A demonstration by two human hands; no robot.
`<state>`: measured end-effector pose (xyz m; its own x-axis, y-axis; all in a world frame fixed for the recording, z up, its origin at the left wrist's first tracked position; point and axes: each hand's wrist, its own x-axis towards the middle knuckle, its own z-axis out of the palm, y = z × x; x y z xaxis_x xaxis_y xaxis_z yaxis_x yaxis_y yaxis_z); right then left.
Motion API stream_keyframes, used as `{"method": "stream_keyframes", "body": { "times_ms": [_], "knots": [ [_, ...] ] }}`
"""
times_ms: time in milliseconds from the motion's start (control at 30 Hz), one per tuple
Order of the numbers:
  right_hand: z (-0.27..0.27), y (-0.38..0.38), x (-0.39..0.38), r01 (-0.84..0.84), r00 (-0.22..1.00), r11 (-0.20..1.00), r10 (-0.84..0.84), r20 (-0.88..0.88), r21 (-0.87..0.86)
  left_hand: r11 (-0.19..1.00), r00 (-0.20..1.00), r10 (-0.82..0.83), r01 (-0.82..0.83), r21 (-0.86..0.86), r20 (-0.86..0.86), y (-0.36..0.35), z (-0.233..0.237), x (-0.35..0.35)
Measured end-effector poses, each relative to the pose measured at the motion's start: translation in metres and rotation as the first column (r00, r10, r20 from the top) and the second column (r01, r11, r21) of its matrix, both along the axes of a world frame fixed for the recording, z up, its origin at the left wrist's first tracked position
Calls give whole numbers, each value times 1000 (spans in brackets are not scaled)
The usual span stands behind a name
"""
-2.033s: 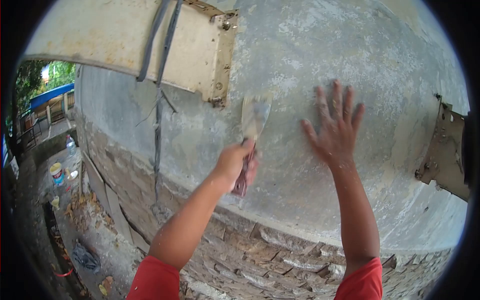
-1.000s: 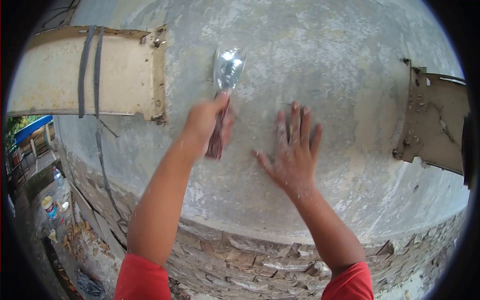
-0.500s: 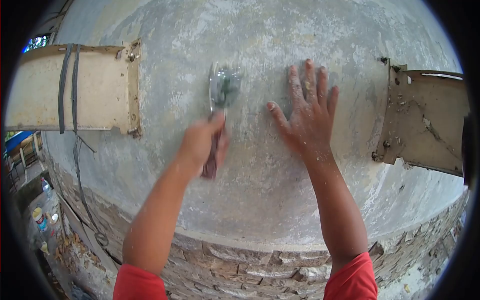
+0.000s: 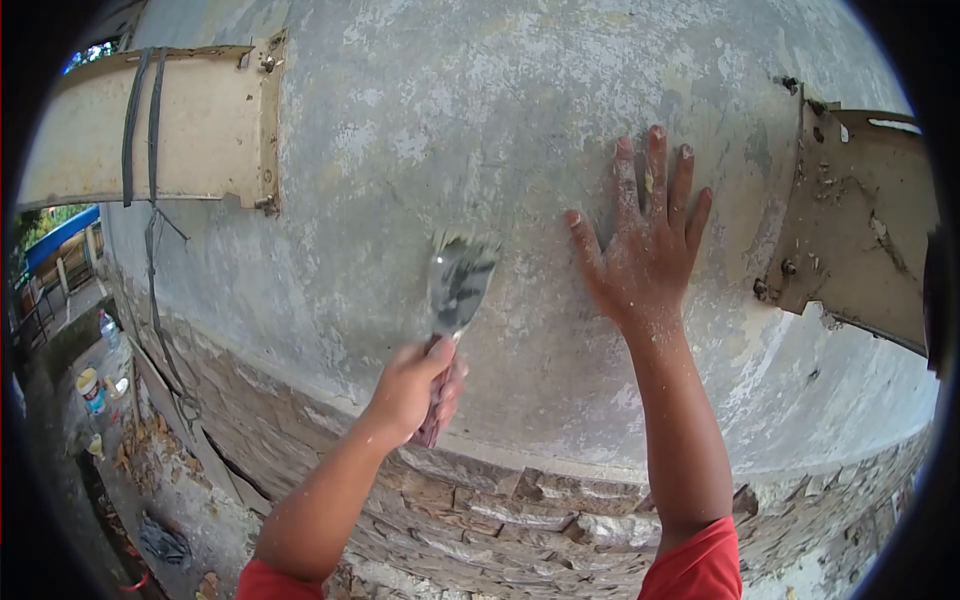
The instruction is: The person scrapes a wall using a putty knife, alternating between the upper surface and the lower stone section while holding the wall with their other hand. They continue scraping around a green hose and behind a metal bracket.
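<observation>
My left hand (image 4: pixel 412 392) is wrapped around the dark reddish handle of a putty knife (image 4: pixel 462 284). Its broad metal blade points up, with pale crumbs along the top edge against the wall (image 4: pixel 540 380). That wall is grey and patchy, with flaking whitish paint. To the right, my right hand (image 4: pixel 642 248) rests with fingers spread on the wall surface. Pale dust coats its fingers and the back of the hand.
Beige metal beams jut out at left (image 4: pixel 205 135) and right (image 4: pixel 860 220), bolted to the wall. A dark strap (image 4: pixel 153 140) hangs from the left one. Rough stone cladding (image 4: pixel 480 510) runs below. A tub (image 4: pixel 90 390) and plastic bottle (image 4: pixel 108 328) stand at lower left.
My left hand has moved down the wall with the putty knife, whose blade is now lower. My right hand stays flat on the wall, appearing slightly further right as the view shifted.
</observation>
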<state>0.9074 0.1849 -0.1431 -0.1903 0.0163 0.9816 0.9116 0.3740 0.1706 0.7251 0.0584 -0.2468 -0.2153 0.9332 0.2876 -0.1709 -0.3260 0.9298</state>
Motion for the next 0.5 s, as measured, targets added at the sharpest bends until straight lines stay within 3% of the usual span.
{"method": "stream_keyframes", "body": {
  "times_ms": [67, 167, 233, 333, 433, 500],
  "knots": [
    [-2, -1, 4, -16, 1000, 1000, 16, -1, -3, 999, 999, 30, -29, -13, 14, -4, -4, -6],
    [-5, -4, 3, -29, 999, 999, 30, 14, -27, 990, 992, 68, -54, 127, -105, 10, 80, -25],
    [-2, -5, 2, -27, 1000, 999, 27, 3, -18, 990, 992, 119, -116, 83, -31, 6, 132, -22],
    [-4, -6, 4, -36, 999, 999, 37, 8, -22, 992, 990, 99, -91, 81, -98, 11, 94, -33],
    [-4, -8, 2, -37, 999, 998, 36, -11, -42, 997, 991, 70, -65, -46, 113, -1, 1, -17],
    [-3, -8, 1, -8, 1000, 999, 7, -14, -44, 997, 987, 39, -28, -68, 156, -7, -7, -23]
  ]
}}
